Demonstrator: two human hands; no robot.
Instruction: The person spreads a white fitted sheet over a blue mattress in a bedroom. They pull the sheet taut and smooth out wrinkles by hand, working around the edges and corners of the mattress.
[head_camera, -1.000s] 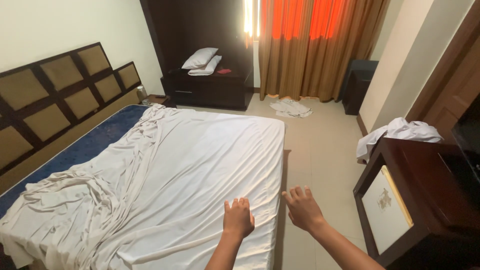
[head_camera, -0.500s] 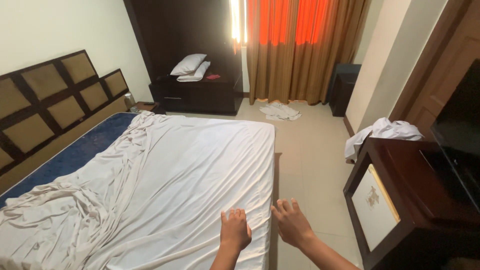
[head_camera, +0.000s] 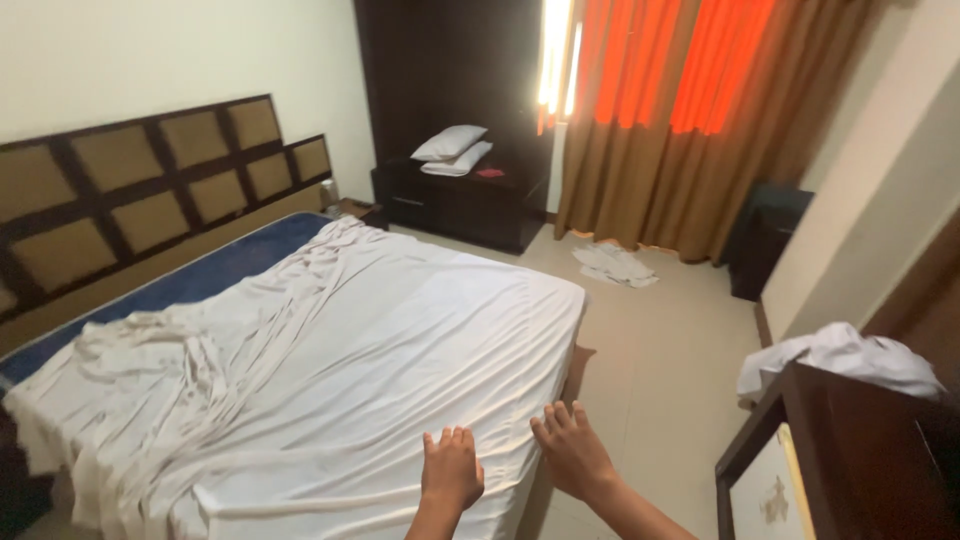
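Both hands down at the foot-side edge of the bed (head_camera: 560, 400), on the white sheet (head_camera: 380, 360). Left hand (head_camera: 452, 468) flat on top of the sheet near the edge, fingers close together and pointing up the bed, palm down, pinching nothing. Right hand (head_camera: 572, 452) just beside it at the very edge of the mattress, fingers loosely spread and curled over the side; grip on the cloth not clear enough to tell. Sheet smooth and fairly taut across the near half, bunched into heavy folds toward the far side, with a strip of blue mattress (head_camera: 215, 275) bare below the dark panelled headboard (head_camera: 150, 190).

Best handled, by the look of it, with even pressure from both palms, sweeping outward from the smooth part toward the folds, edge kept aligned with the mattress side, no sharp tugs that drag the bunched cloth further off the bare strip.

Elsewhere: 2 pillows (head_camera: 452, 150) on a dark cabinet (head_camera: 460, 205), orange curtains (head_camera: 690, 110), crumpled linen (head_camera: 615, 265) on the floor, another white heap (head_camera: 845, 358) on a dark bench (head_camera: 850, 450).
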